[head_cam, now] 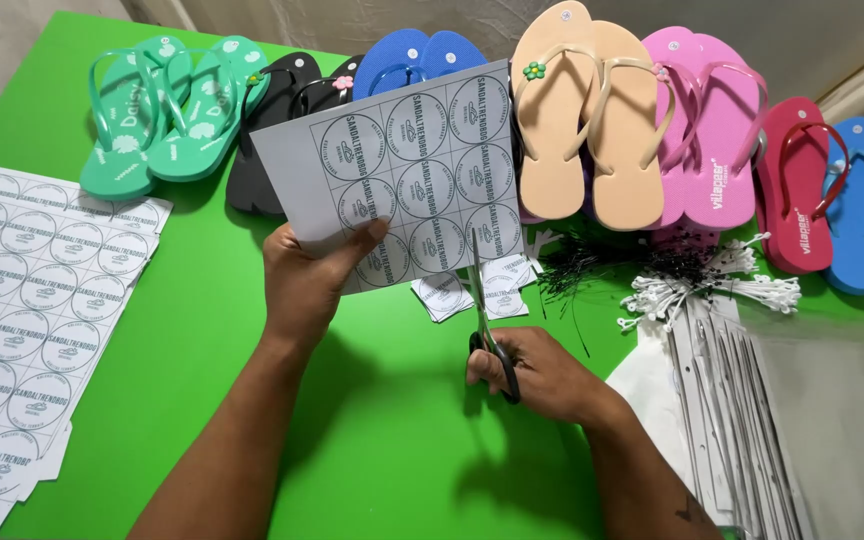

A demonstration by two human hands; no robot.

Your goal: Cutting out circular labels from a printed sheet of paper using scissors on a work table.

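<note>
Left hand (pixel 304 283) pinches the grey printed sheet of round labels (pixel 402 165) above the green tabletop (pixel 392 440), right hand (pixel 542 375) closed around black-handled scissors (pixel 482 300) cutting upward; sheet sag risks clipping a label ring.

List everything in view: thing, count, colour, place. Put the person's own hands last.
label sheet: one, grey with printed circles, held up at centre
scissors: one pair, black handles, cutting into the sheet's lower edge
cut label squares: a few, white, on the table under the sheet
stack of label sheets: one pile, white, left edge
flip-flops: several pairs, green, black, blue, beige, pink, red and blue, along the far side
tag fasteners: one heap, black and white, right of centre
clear plastic bags: one pile, lower right
table: one, bright green
left hand: holds the sheet's lower left part
right hand: fingers in the scissor handles
</note>
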